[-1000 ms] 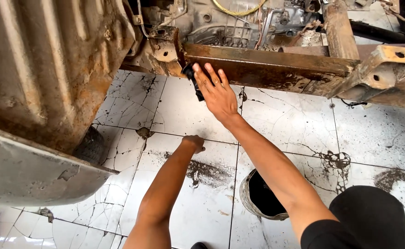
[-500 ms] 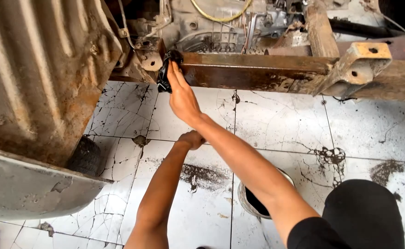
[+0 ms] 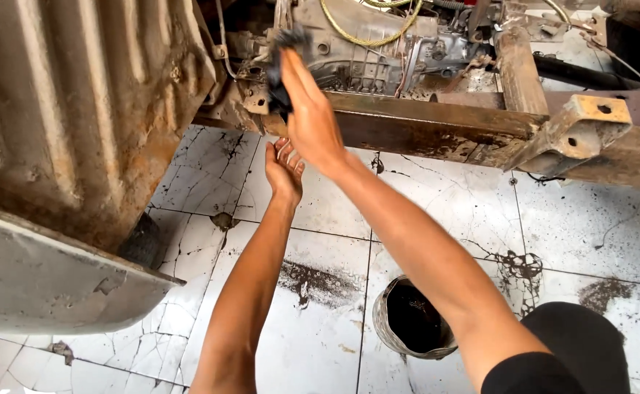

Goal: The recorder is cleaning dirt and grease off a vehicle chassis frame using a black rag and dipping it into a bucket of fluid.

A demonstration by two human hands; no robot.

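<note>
My right hand is raised in front of a rusty frame rail and holds a small black object, blurred, up against the rail near a grey gearbox housing. My left hand reaches up just below the right one, fingers together and apart from the rail, holding nothing that I can see. Both forearms stretch forward over the tiled floor.
A rusty ribbed metal body fills the left. A rusted bracket juts from the rail at right. A dirty metal can with dark liquid stands on the cracked, stained white tiles. Yellow cable loops over the gearbox.
Both hands have risen and moved left toward the frame rail. The right hand now lifts the black object higher, near the gearbox. The left hand has come up off the floor.
</note>
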